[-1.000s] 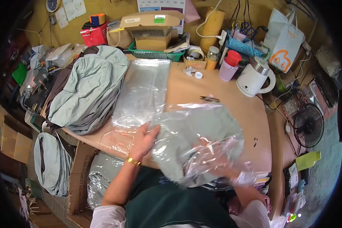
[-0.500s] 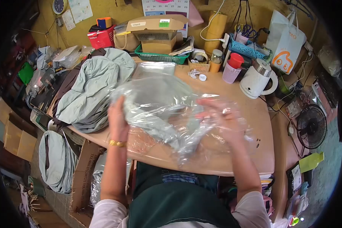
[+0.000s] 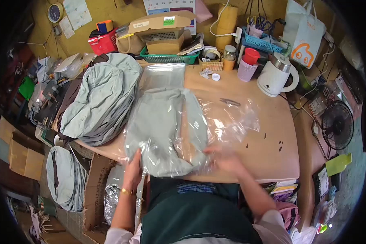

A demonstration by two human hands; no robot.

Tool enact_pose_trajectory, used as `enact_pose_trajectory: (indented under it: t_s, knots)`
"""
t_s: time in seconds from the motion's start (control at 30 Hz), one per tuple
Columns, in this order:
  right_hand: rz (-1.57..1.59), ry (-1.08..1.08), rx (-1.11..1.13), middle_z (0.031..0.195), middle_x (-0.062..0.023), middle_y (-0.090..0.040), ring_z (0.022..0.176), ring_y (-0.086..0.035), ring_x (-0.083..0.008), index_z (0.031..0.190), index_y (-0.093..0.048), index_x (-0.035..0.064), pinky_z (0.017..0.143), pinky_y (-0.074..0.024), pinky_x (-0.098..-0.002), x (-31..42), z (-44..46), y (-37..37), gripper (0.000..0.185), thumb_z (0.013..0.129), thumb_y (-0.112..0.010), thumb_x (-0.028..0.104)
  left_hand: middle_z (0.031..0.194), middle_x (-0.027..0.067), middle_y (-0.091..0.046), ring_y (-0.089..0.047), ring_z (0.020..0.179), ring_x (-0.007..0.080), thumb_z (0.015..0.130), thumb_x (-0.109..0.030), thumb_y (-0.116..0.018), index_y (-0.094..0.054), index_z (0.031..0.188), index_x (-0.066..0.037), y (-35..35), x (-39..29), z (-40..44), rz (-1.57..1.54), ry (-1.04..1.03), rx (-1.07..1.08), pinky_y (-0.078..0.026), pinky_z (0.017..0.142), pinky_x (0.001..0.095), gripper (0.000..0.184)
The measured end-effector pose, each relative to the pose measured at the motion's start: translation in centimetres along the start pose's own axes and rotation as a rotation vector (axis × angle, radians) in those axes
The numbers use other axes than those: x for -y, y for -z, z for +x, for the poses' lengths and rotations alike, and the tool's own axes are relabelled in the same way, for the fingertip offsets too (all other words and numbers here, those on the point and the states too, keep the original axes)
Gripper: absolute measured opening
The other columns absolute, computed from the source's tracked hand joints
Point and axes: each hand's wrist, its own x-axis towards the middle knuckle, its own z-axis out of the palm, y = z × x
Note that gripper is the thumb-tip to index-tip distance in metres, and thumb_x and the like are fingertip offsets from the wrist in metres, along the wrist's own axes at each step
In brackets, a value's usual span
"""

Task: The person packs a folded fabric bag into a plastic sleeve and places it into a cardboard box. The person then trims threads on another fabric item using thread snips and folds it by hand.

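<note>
A pale grey-green folded cloth item [image 3: 156, 118] lies inside a clear plastic bag [image 3: 232, 122] at the table's front, the bag's loose end spread to the right. My left hand [image 3: 133, 170] is at the bag's lower left edge, its fingers partly hidden at the plastic. At the lower right edge my right hand [image 3: 223, 159] touches the plastic, its fingers blurred. Behind the bagged cloth lies a stack of flat clear bags [image 3: 164, 75]. To the left is a tall pile of grey-green cloth items [image 3: 97, 95].
Small dark snips [image 3: 230, 101] lie beyond the bag's loose end. A white kettle [image 3: 273, 77], a cup with a red top [image 3: 248, 67] and a green basket [image 3: 168, 57] stand at the back. An open cardboard box [image 3: 94, 199] sits below the table's left front.
The bagged cloth has come down flat on the table, its loose end now to the right. Both hands have moved down to its near edge. The snips show again.
</note>
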Motion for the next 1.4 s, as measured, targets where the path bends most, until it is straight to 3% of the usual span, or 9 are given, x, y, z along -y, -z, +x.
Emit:
enact_pose_trajectory:
  t_s: [0.17,0.37,0.47,0.5,0.63,0.83,1.03,1.17,1.4]
  knots:
    - [0.543,-0.201,-0.478,0.080,-0.0068,-0.070,0.064,-0.063,-0.0120,0.098,-0.068,-0.0027,0.059,-0.0514,-0.0270,2.9,4.8,11.9,0.015,0.087,-0.058,-0.001,0.125,0.0127,-0.059,-0.056,0.117,0.0225,0.097,-0.023,-0.061,-0.046,0.134,0.005,-1.5,-1.7,0.3,-0.098,-0.157,0.095,-0.050,0.092,0.0323,0.049]
    - [0.208,-0.872,-0.182,0.073,-0.0079,-0.068,0.063,-0.065,-0.0123,0.096,-0.067,-0.0048,0.057,-0.0521,-0.0256,-10.0,-9.6,11.9,0.018,0.080,-0.064,0.003,0.126,0.0161,-0.058,-0.056,0.113,0.0227,0.094,-0.025,-0.065,-0.041,0.136,0.010,1.9,4.5,-3.9,0.370,0.017,-0.109,-0.048,0.093,0.0324,0.060]
    - [-0.307,-0.775,-0.530,0.096,-0.0142,-0.068,0.087,-0.067,-0.0231,0.109,-0.063,-0.0017,0.077,-0.0534,-0.0359,-8.8,-15.7,13.1,0.027,0.083,-0.063,0.005,0.117,0.0141,-0.059,-0.058,0.105,0.0225,0.094,-0.025,-0.064,-0.040,0.141,0.000,4.0,-2.2,-6.4,0.588,0.182,0.090,-0.048,0.092,0.0340,0.059]
    - [-0.866,-0.643,-0.612,0.105,-0.0162,-0.067,0.098,-0.066,-0.0265,0.113,-0.062,-0.0005,0.086,-0.0519,-0.0389,-10.7,-18.5,13.7,0.029,0.085,-0.062,0.006,0.117,0.0127,-0.057,-0.058,0.105,0.0220,0.095,-0.022,-0.061,-0.040,0.143,-0.005,3.9,-5.5,-7.2,0.679,0.030,0.058,-0.046,0.096,0.0354,0.055]
    - [-0.790,-0.217,-1.040,0.121,-0.0179,-0.062,0.115,-0.058,-0.0265,0.127,-0.056,0.0023,0.100,-0.0441,-0.0364,8.9,-6.9,13.9,0.035,0.092,-0.056,0.008,0.149,0.0195,-0.038,-0.038,0.138,0.0308,0.093,-0.015,-0.059,-0.033,0.148,0.000,-0.3,-11.6,-7.0,0.988,-0.664,-0.082,-0.029,0.113,0.0381,0.063]
    - [-0.486,0.082,-0.071,0.139,-0.0169,-0.045,0.129,-0.043,-0.0297,0.139,-0.044,0.0076,0.109,-0.0328,-0.0412,3.1,4.8,-4.1,0.050,0.094,-0.053,0.028,0.157,0.0207,-0.025,-0.021,0.146,0.0382,0.088,-0.044,-0.063,-0.032,0.150,-0.005,-13.7,-3.2,-5.7,1.539,-0.865,0.396,-0.015,0.116,0.0566,0.079]
    - [-0.551,-0.519,-0.267,0.156,-0.0160,-0.028,0.142,-0.028,-0.0328,0.151,-0.031,0.0129,0.118,-0.0215,-0.0461,-7.2,2.3,0.9,0.068,0.095,-0.050,0.047,0.158,0.0209,-0.021,-0.013,0.146,0.0450,0.083,-0.069,-0.054,-0.032,0.151,-0.010,-14.9,5.5,-2.0,1.564,-0.783,0.558,-0.006,0.107,0.0738,0.092]
    - [-0.868,-1.014,-0.173,0.156,-0.0153,-0.030,0.145,-0.022,-0.0383,0.149,-0.036,0.0179,0.110,-0.0065,-0.0722,-7.9,-2.6,6.6,0.065,0.093,-0.051,0.048,0.157,0.0213,-0.025,-0.015,0.146,0.0425,0.083,-0.067,-0.055,-0.036,0.150,-0.014,-15.7,6.9,-3.1,1.523,-0.859,0.629,-0.007,0.108,0.0720,0.087]
    - [-1.010,-0.548,-0.195,0.159,-0.0140,-0.021,0.146,-0.019,-0.0399,0.152,-0.028,0.0213,0.109,-0.0064,-0.0744,0.3,5.6,8.3,0.073,0.092,-0.052,0.055,0.157,0.0225,-0.022,-0.014,0.146,0.0442,0.083,-0.068,-0.053,-0.033,0.151,-0.015,-16.0,5.8,-4.1,1.665,-0.787,0.646,-0.010,0.108,0.0730,0.089]
